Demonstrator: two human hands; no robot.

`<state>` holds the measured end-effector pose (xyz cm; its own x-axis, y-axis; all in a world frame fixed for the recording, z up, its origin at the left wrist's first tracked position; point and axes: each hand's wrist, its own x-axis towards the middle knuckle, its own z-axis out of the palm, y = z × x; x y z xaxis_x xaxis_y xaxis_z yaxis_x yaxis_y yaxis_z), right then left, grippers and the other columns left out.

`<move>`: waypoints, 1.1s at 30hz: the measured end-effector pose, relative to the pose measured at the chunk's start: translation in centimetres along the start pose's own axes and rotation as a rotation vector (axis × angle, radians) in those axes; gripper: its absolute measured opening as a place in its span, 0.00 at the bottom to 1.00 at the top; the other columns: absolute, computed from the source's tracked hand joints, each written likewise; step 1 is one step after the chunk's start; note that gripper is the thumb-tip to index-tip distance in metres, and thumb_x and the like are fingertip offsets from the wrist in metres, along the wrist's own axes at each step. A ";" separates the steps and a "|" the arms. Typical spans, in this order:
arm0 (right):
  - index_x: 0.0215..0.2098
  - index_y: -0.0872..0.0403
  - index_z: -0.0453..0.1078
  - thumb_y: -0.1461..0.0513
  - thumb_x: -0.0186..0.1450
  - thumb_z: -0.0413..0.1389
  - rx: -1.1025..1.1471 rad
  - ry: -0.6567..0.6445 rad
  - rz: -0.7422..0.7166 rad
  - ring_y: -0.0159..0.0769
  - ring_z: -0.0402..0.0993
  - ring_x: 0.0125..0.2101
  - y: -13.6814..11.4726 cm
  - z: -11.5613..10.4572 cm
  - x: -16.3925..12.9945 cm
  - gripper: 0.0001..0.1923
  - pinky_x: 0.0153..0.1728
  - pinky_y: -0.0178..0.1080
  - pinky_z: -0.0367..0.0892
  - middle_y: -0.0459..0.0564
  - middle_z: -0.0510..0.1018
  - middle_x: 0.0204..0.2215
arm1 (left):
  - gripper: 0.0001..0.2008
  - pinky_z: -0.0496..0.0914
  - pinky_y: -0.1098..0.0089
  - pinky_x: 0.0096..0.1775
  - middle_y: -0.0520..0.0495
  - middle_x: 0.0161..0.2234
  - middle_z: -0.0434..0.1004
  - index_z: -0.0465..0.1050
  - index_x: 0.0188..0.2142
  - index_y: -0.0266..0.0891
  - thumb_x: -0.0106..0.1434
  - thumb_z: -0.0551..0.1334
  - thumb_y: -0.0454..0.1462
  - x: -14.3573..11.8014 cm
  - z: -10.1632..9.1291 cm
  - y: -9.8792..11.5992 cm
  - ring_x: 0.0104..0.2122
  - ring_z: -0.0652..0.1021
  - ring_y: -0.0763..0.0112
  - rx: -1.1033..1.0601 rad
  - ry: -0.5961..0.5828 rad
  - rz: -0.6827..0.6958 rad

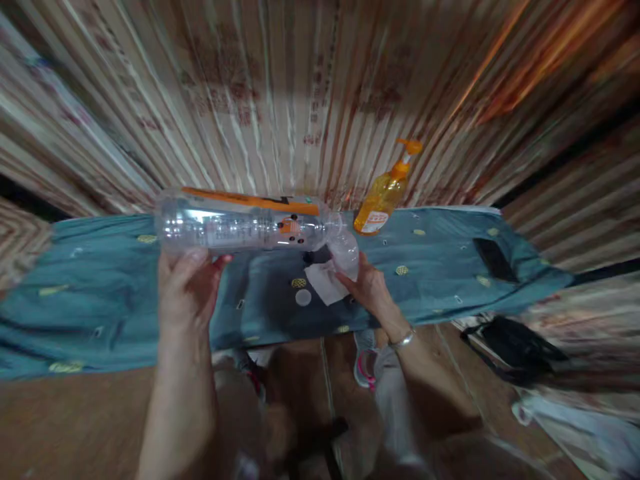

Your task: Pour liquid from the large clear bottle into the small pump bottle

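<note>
My left hand [187,287] grips a clear plastic bottle [240,223] held sideways, its neck pointing right; the bottle bears an orange label strip. The bottle's mouth meets a small clear plastic cup [346,252], which my right hand [367,287] holds tilted just above a blue cloth-covered table [100,313]. A bracelet sits on my right wrist. Under the cup lie a white paper piece [325,281] and a small white round cap [303,297] on the cloth.
An orange pump bottle [384,195] stands at the back of the table against a corrugated wall. A dark flat phone-like object [494,259] lies on the cloth at right. A black bag [515,347] rests on the floor at right. Shoes show below.
</note>
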<state>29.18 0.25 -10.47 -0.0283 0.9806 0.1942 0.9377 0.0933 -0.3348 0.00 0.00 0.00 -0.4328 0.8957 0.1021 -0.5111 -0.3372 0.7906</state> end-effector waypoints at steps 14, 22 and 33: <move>0.62 0.65 0.59 0.53 0.66 0.60 -0.026 0.053 -0.009 0.52 0.82 0.41 0.1 0.4 0.0 0.34 0.38 0.43 0.74 0.67 0.82 0.41 | 0.25 0.76 0.72 0.26 0.55 0.25 0.79 0.80 0.35 0.45 0.32 0.77 0.35 -0.2 0.1 0.3 0.26 0.76 0.72 0.010 -0.006 0.019; 0.60 0.65 0.62 0.51 0.67 0.58 -0.038 0.064 -0.020 0.51 0.82 0.40 0.3 0.6 0.0 0.31 0.38 0.42 0.73 0.66 0.83 0.40 | 0.24 0.76 0.73 0.25 0.55 0.26 0.80 0.80 0.32 0.44 0.30 0.77 0.35 -0.2 0.4 0.4 0.26 0.77 0.73 0.013 0.013 0.014; 0.60 0.67 0.62 0.48 0.69 0.54 -0.029 0.106 -0.055 0.51 0.82 0.38 0.7 1.0 0.0 0.34 0.36 0.42 0.73 0.67 0.83 0.38 | 0.23 0.77 0.73 0.26 0.56 0.26 0.79 0.79 0.32 0.44 0.32 0.78 0.35 -0.5 0.5 0.5 0.27 0.77 0.73 0.004 -0.013 0.025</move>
<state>29.44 0.49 -11.64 -0.0451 0.9503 0.3082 0.9452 0.1404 -0.2947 0.31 -0.46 0.64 -0.4356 0.8908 0.1296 -0.4975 -0.3582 0.7901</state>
